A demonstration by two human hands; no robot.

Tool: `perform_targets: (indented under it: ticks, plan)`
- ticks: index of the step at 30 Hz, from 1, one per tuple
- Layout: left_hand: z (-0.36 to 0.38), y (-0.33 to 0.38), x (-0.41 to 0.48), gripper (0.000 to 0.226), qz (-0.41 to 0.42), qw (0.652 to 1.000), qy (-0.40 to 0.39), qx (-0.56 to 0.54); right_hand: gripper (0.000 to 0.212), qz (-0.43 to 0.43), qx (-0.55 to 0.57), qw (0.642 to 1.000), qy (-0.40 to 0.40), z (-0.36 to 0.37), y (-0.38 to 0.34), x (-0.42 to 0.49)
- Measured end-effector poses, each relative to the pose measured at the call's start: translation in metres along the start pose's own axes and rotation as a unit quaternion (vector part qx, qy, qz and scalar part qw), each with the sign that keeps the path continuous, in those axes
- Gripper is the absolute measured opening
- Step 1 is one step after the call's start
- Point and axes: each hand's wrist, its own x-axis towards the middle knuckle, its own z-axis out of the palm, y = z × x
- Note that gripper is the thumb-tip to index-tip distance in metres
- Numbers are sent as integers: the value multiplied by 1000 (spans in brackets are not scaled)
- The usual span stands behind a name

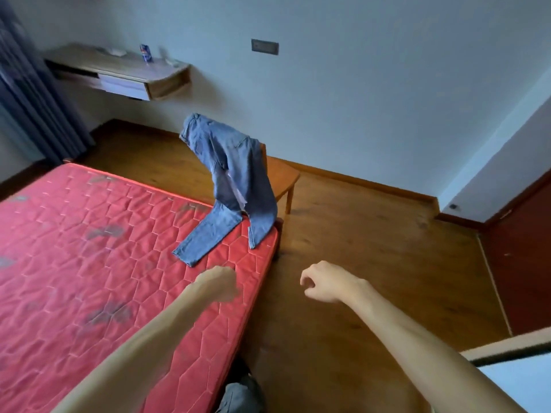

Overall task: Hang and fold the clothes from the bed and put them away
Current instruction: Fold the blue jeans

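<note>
Just then both my hands held nothing. My left hand hung over the near edge of the bed, blurred, its fingers loosely curled. My right hand was out over the floor, fingers loosely bent and touching nothing. The jeans stood bunched up at the bed's far corner, in front of a chair, and their two legs trailed down onto the bed. A desk on the wall carried a can.
</note>
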Motion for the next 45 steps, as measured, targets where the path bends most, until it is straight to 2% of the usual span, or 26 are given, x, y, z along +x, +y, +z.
perform_targets:
  ticks: [6, 16, 22, 28, 36, 42, 45]
  plan:
    - [-49, -76, 67, 40, -50, 997, 7, -50, 35, 5, -48, 999, -25, -63, -29, 110]
    - [-69, -178, 120, 44, -146, 981, -56, -116, 35, -116, -106, 984, -90, -123, -100, 272]
    - [-68, -217, 161, 39, -206, 960, -77, -174, 32, -181, -124, 966, -136, -133, -128, 372]
    - [-78, -230, 217, 32, -282, 920, -96, -256, 38, -244, -149, 941, -181, -143, -134, 485]
    - [-73, -232, 315, 35, -303, 891, -118, -315, 48, -268, -181, 913, -249, -111, -119, 597]
    - [-47, -230, 389, 16, -308, 867, -125, -370, 45, -256, -192, 899, -300, -60, -104, 659]
    - [-20, -234, 420, 25, -314, 855, -154, -383, 47, -245, -191, 896, -317, -33, -96, 691]
